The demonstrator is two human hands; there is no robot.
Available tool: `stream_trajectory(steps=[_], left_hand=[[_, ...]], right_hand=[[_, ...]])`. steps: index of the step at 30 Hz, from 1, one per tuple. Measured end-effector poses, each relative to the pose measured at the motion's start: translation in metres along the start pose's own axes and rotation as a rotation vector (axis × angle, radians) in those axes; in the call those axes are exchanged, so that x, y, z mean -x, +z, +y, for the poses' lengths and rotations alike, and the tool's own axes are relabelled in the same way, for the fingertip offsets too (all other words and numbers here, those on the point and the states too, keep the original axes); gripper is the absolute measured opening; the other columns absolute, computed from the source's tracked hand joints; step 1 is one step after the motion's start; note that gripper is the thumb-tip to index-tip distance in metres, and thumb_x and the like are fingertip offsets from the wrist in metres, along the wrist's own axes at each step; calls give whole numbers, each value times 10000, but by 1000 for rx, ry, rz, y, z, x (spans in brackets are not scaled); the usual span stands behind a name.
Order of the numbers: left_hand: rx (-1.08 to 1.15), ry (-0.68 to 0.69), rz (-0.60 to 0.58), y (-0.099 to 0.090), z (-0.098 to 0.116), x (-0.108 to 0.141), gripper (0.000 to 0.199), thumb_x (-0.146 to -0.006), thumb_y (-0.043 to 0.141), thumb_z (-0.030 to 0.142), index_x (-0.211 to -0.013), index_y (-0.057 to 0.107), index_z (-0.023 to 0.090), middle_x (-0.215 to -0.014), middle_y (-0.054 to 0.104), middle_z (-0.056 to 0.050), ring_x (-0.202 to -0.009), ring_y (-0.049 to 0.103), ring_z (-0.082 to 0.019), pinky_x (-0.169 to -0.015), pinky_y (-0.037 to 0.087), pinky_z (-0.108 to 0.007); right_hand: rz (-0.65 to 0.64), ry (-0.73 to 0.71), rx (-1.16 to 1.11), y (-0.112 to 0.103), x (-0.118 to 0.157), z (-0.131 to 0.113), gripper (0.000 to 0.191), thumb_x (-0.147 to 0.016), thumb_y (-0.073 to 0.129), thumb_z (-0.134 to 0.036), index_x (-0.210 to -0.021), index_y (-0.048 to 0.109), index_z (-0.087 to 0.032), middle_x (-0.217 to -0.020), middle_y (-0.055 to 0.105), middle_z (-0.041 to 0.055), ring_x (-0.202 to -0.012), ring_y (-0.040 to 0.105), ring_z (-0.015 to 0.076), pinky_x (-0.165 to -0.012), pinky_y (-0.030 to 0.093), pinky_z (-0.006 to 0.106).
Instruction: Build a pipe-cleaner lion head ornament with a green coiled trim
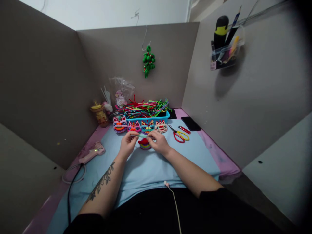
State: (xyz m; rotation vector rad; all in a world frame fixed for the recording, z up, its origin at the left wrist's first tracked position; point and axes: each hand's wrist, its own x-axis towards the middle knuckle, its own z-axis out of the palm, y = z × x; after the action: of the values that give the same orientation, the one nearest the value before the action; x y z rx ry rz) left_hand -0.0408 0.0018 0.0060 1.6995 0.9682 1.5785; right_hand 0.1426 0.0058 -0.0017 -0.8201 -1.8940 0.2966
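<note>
My left hand (128,143) and my right hand (159,142) face each other above the cloth. Between their pinched fingertips runs a short pale green fuzzy stem (142,136), seemingly a pipe cleaner. Just below it is a rounded red and rainbow-striped fuzzy piece (145,145); whether the fingers touch it I cannot tell. Behind my hands stand several fuzzy animal heads with pointed ears: a purple and orange one (120,124), a pink one (134,126), a teal one (147,126) and a cream one (161,126).
A blue basket (168,116) holds many coloured pipe cleaners (146,106). Scissors (179,134), a red tool (184,129) and a phone (191,123) lie right. Left are a pink glue gun (94,153), its cord and a lidded cup (100,114). Grey partitions enclose the table.
</note>
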Motion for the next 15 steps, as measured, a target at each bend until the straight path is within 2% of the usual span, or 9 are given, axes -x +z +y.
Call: stream_trajectory(steps=[6, 11, 15], left_hand=[[-65, 113, -80, -3, -6, 1, 121, -787, 617, 291, -841, 634, 184, -854, 636, -53, -819, 590, -168, -764, 466, -301], [-68, 85, -91, -3, -5, 1, 132, -776, 629, 304, -830, 637, 184, -843, 637, -55, -808, 590, -172, -756, 473, -305], [-53, 11, -58, 1, -3, 2, 160, -755, 647, 311, -839, 636, 175, -819, 636, -46, -755, 591, -156, -707, 474, -276]], right_hand=[[-33, -36, -51, -1, 0, -1, 60, -792, 509, -192, -791, 567, -205, -763, 566, 27, -691, 530, 147, -651, 451, 266], [-12, -33, -70, 2, 1, 2, 75, -782, 501, -185, -800, 569, -210, -773, 569, 28, -701, 536, 149, -653, 461, 270], [9, -52, -51, 2, 1, 2, 104, -800, 493, -194, -844, 586, -212, -816, 594, 41, -738, 563, 153, -683, 479, 276]])
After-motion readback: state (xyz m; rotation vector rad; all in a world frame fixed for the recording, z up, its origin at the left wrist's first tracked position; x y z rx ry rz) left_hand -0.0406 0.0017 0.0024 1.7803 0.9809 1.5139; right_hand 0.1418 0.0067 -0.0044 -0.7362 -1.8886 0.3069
